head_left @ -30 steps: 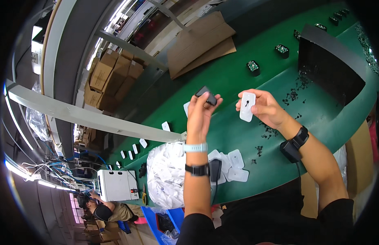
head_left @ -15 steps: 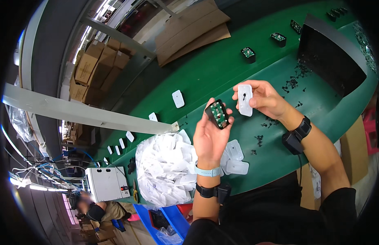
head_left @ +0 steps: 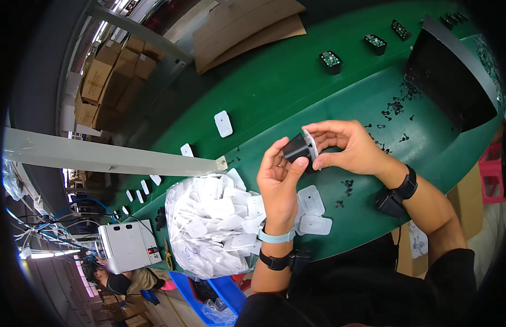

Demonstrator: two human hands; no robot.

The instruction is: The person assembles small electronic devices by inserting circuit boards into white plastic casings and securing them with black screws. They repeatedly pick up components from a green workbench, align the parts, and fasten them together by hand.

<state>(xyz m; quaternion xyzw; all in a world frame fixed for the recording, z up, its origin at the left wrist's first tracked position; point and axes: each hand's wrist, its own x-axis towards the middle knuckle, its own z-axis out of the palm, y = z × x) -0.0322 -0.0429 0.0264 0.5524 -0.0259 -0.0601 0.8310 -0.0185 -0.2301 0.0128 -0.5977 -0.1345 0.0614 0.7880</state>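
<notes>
My left hand [head_left: 279, 182] grips a small black box-shaped housing [head_left: 295, 148] above the green table [head_left: 296, 87]. My right hand [head_left: 348, 146] presses a white flat cover [head_left: 309, 143] against the side of that black housing. The two parts touch between my fingertips. Just below my hands, a few loose white covers [head_left: 312, 210] lie on the table beside a large heap of the same covers in a clear plastic bag [head_left: 209, 226].
Three black housings with green boards [head_left: 330, 59] stand along the far part of the table. Single white covers [head_left: 223, 123] lie spaced along it. A black tray [head_left: 452, 82] with small black screws around it sits at the right. Cardboard sheets [head_left: 247, 27] and boxes [head_left: 108, 82] lie beyond. Another person [head_left: 122, 280] sits lower left.
My hands came together: the white cover in the right hand now sits against the black housing, which the left hand lowered and turned.
</notes>
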